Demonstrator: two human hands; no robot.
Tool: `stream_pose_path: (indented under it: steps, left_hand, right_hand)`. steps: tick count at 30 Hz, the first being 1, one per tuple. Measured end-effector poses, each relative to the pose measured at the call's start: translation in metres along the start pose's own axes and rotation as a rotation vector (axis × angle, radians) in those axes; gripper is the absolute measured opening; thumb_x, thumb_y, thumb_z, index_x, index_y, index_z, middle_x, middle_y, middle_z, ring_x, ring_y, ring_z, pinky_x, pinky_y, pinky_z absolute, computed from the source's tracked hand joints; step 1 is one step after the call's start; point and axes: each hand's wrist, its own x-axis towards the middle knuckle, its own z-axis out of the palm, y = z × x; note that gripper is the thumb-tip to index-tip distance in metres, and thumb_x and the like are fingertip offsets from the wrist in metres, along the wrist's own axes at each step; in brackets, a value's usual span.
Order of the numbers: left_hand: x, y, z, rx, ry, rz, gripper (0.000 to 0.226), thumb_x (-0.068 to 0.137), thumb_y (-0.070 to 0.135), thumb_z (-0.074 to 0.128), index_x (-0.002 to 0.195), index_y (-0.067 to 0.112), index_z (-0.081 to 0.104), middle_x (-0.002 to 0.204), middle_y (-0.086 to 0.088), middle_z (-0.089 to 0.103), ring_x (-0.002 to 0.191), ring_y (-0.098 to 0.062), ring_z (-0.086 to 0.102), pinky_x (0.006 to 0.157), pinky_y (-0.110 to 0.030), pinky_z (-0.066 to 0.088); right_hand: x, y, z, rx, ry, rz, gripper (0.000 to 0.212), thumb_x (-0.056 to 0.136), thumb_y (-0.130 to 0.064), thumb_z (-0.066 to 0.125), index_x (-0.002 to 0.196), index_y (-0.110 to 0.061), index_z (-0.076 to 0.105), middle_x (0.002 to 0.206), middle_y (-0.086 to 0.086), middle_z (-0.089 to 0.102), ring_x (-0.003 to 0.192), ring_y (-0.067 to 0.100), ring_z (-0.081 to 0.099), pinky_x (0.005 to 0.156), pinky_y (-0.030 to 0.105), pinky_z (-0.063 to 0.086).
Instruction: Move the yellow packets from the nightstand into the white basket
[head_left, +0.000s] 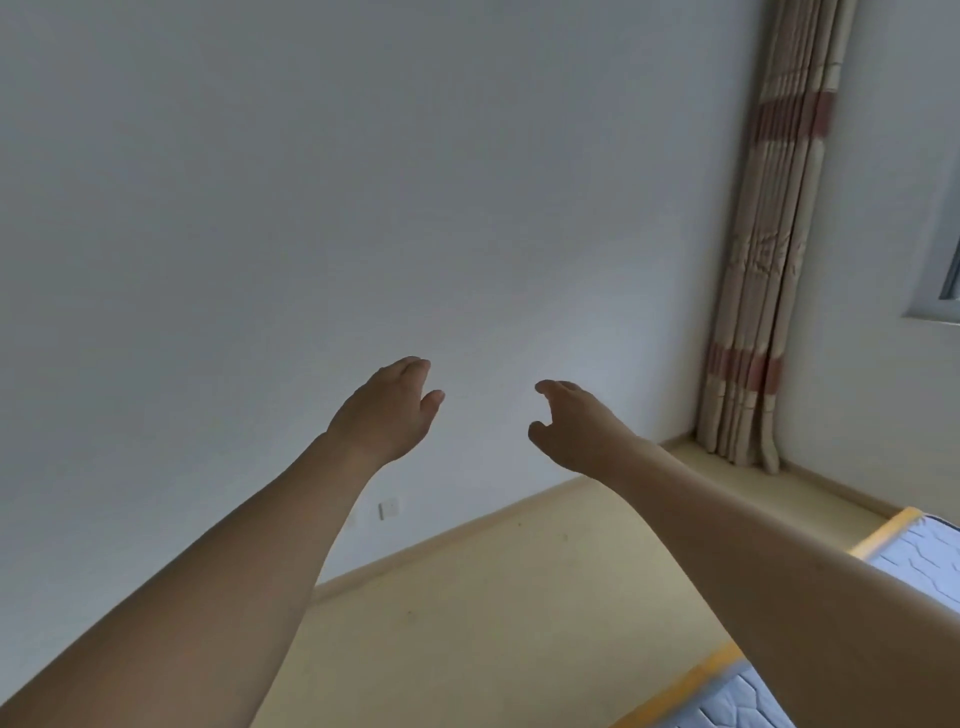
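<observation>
Both arms stretched forward, left hand (387, 410) and right hand (569, 426) in mid-air against the bare wall (311, 208), fingers loosely curled, holding nothing, apart from each other. No yellow packets, nightstand or white basket in frame, so their location can't be told. Only floor (519, 597), curtain (769, 260) and mattress corner (914, 561) visible. Looks like a neutral pose, nothing picked up yet.

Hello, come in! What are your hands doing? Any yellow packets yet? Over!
Left hand and right hand raised, loosely curled, holding nothing. No packets, nightstand or basket in view. Only wall ahead.
</observation>
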Motion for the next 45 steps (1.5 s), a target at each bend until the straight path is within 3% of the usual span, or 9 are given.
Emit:
stream_pose_path:
  steps: [8, 12, 22, 30, 35, 45]
  left_hand:
    - [0.172, -0.133, 0.027, 0.023, 0.003, 0.031, 0.052, 0.104, 0.035, 0.034, 0.15, 0.011, 0.029, 0.158, -0.001, 0.029, 0.144, -0.019, 0.027, 0.112, -0.035, 0.029]
    - [0.255, -0.173, 0.053, -0.008, 0.0, 0.039, 0.054, 0.104, 0.036, 0.034, 0.151, 0.011, 0.028, 0.158, -0.002, 0.028, 0.145, -0.02, 0.026, 0.113, -0.036, 0.027]
    - [0.474, -0.223, 0.181, 0.002, -0.05, 0.171, 0.051, 0.102, 0.033, 0.038, 0.148, 0.011, 0.032, 0.155, -0.001, 0.033, 0.141, -0.021, 0.031, 0.109, -0.037, 0.032]
    - [0.67, -0.218, 0.231, -0.022, -0.001, 0.249, 0.055, 0.102, 0.032, 0.041, 0.151, 0.012, 0.028, 0.158, 0.0, 0.028, 0.144, -0.019, 0.026, 0.112, -0.035, 0.028]
    - [0.776, -0.197, 0.299, -0.026, -0.068, 0.355, 0.056, 0.102, 0.033, 0.04, 0.152, 0.014, 0.026, 0.159, 0.002, 0.026, 0.145, -0.017, 0.023, 0.114, -0.033, 0.026]
    - [1.024, -0.105, 0.439, -0.124, -0.139, 0.529, 0.055, 0.102, 0.032, 0.04, 0.151, 0.013, 0.026, 0.159, 0.001, 0.026, 0.145, -0.018, 0.023, 0.113, -0.034, 0.027]
  right_hand:
    - [0.208, -0.036, 0.066, -0.02, 0.03, 0.051, 0.048, 0.092, -0.019, 0.048, 0.138, -0.007, 0.042, 0.139, 0.009, 0.048, 0.125, 0.026, 0.047, 0.1, 0.037, 0.042]
    - [0.29, -0.036, 0.094, -0.026, 0.008, 0.057, 0.054, 0.093, -0.021, 0.048, 0.145, -0.011, 0.036, 0.145, 0.007, 0.043, 0.13, 0.024, 0.043, 0.1, 0.034, 0.039]
    - [0.513, 0.046, 0.153, -0.1, 0.02, 0.146, 0.048, 0.092, -0.021, 0.047, 0.138, -0.009, 0.041, 0.14, 0.008, 0.046, 0.125, 0.026, 0.046, 0.096, 0.035, 0.042]
    - [0.676, 0.128, 0.143, -0.053, 0.114, 0.221, 0.055, 0.093, -0.021, 0.047, 0.145, -0.012, 0.036, 0.144, 0.005, 0.043, 0.128, 0.022, 0.044, 0.097, 0.033, 0.041]
    - [0.758, 0.19, 0.164, -0.087, 0.069, 0.251, 0.053, 0.093, -0.021, 0.047, 0.144, -0.012, 0.037, 0.145, 0.005, 0.043, 0.128, 0.022, 0.045, 0.099, 0.033, 0.041]
    - [0.92, 0.372, 0.143, -0.176, 0.127, 0.468, 0.048, 0.092, -0.021, 0.048, 0.138, -0.008, 0.042, 0.141, 0.008, 0.047, 0.129, 0.026, 0.045, 0.103, 0.037, 0.041]
